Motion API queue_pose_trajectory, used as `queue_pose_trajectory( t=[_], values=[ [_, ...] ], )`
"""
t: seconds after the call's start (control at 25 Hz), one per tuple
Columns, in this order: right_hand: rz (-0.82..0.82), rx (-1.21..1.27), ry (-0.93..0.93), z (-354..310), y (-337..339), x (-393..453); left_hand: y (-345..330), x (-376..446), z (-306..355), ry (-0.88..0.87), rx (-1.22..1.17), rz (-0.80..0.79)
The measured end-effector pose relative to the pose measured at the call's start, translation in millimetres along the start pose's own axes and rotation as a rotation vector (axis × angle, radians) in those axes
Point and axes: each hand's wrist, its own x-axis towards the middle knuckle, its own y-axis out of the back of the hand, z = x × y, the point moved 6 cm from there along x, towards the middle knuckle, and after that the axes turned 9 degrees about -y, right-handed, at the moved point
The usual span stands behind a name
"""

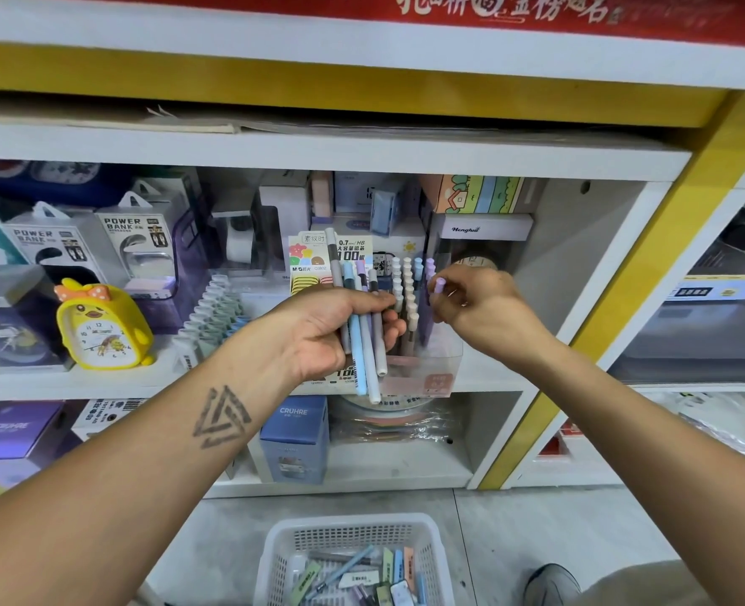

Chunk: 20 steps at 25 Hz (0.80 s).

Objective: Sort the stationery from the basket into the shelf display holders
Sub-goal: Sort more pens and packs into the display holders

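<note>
Near the floor sits the white basket. Left hand clasps a pen bundle; right hand pinches a lilac pen, best lowered upright into the clear holder

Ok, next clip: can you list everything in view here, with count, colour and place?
pens: several, pastel blue, grey, lilac; left hand
pen: one, lilac; right hand, over holder
holder: one, clear, rows of pens; middle shelf
basket: one, white; floor, stationery inside
clock: one, yellow chick; shelf left
power banks: two boxes, white; shelf left
blue box: one; lower shelf
left hand: grips pens
right hand: pinches pen
</note>
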Motion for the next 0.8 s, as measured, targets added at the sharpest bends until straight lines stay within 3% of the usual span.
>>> queue_pose_trajectory(
  t=[0.36, 0.52, 0.56, 0.64, 0.72, 0.8],
  values=[
    [0.015, -0.017, 0.069, 3.9, -4.0, -1.7, -5.9, -2.6, -3.0, 0.033, 0.001, -0.145],
    [0.108, -0.269, 0.154, 1.4, -6.2, -4.1, -11.5, -5.7, -1.6, 0.007, 0.049, -0.274],
    [0.161, -0.229, 0.159, -4.1, -1.2, -3.2, -11.1, -5.5, -1.4, 0.009, 0.066, -0.289],
    [0.151, 0.133, 0.026, -11.1, 8.0, 0.0, -10.5, -5.9, -1.8, 0.030, 0.091, -0.309],
    [-0.032, 0.495, -0.125, -15.5, 2.3, 1.6, -11.0, -6.9, -4.1, 0.057, 0.116, -0.333],
    [-0.178, 0.629, -0.188, -19.8, -7.8, 0.1, -12.2, -8.5, -6.4, 0.072, 0.149, -0.350]
  ],
)
